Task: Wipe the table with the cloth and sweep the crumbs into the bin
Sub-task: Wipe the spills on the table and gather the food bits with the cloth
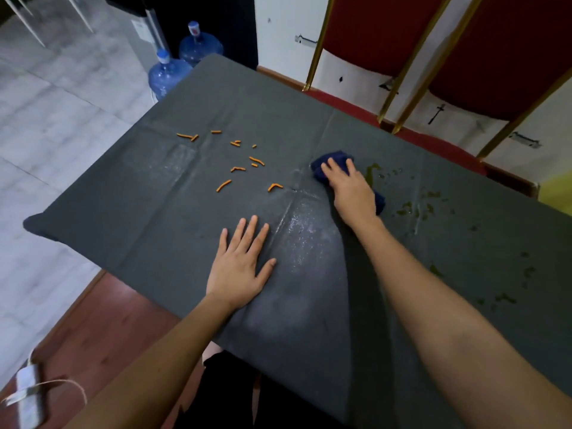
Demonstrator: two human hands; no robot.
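Your right grip flat, pressing blue cloth on grey table; left grip flat, spread, holding nothing. Orange crumbs left of cloth, green spots right. Water bottles, red chairs beyond.

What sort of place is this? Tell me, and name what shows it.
Likely a banquet or function hall: red chairs with gold frames, a dark-covered table, and large water bottles on the tiled floor.
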